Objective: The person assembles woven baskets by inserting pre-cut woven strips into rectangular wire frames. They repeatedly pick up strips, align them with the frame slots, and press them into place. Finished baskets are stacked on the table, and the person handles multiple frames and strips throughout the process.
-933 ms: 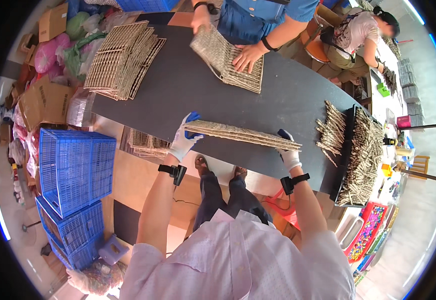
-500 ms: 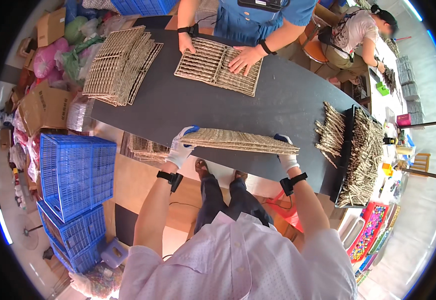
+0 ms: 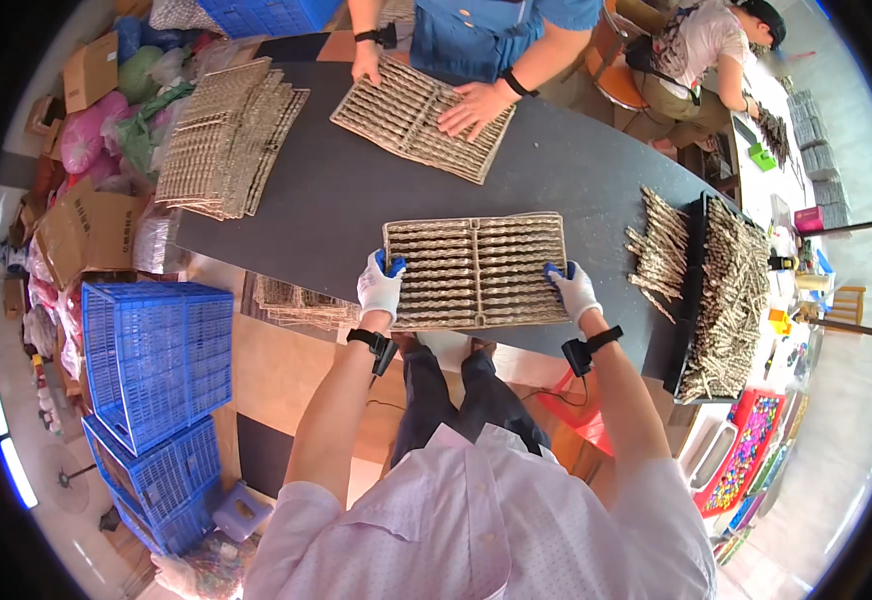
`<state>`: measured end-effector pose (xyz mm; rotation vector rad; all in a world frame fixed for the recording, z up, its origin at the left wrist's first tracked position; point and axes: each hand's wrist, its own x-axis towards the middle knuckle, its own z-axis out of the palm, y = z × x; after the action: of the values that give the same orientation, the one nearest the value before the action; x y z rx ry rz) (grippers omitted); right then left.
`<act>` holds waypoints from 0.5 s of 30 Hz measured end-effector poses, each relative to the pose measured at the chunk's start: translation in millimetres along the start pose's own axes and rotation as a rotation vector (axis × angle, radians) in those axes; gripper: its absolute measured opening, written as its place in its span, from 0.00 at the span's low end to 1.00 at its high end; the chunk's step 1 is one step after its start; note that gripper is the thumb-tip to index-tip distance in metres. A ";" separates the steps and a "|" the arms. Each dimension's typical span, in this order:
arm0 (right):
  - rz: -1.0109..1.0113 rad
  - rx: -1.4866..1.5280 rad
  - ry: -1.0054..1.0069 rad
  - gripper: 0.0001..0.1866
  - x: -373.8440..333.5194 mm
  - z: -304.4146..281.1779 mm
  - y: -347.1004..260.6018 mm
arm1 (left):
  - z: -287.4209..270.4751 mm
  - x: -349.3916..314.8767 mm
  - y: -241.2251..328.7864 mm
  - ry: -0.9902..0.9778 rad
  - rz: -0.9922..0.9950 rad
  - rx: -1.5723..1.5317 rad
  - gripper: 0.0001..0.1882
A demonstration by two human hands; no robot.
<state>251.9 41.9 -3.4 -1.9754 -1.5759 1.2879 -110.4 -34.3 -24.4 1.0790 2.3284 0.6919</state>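
Between my gloved hands is a rectangular woven panel point(image 3: 434, 274), tan and brown, with rows of twisted strands and a bar down its middle. My left hand point(image 3: 380, 285) grips its left edge, and my right hand point(image 3: 575, 289) grips the right one. Both gloves are white with blue on the fingers. The panel's face shows fully, above the near edge of the dark table point(image 3: 306, 200). Whether more panels lie beneath it is hidden. Across the table, a co-worker's two bare hands rest on a similar woven panel point(image 3: 421, 118).
A leaning stack of woven panels point(image 3: 218, 140) occupies the table's far left. At the right, loose twisted strands point(image 3: 659, 250) lie beside a black tray point(image 3: 694, 300) heaped with more. Blue crates point(image 3: 156, 360) stand left of the table. Another person sits at the far right.
The panel has tipped from nearly edge-on to showing its whole face, and my hands have turned with it. The co-worker's panel has shifted slightly.
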 end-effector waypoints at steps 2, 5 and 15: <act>0.037 -0.108 0.001 0.22 -3.1 8.5 6.3 | -0.3 -10.7 12.7 -0.009 0.051 0.285 0.24; -0.012 -0.108 0.055 0.22 -8.2 5.2 11.1 | -18.6 -21.1 42.5 0.022 0.240 0.548 0.26; 0.099 0.013 0.052 0.21 -12.5 13.4 17.2 | 59.8 -32.2 81.2 -0.162 0.790 0.433 0.35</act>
<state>252.1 20.9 -17.2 -2.0851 -1.4591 1.2689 -11.1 0.3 -12.8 2.2067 1.9100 0.3233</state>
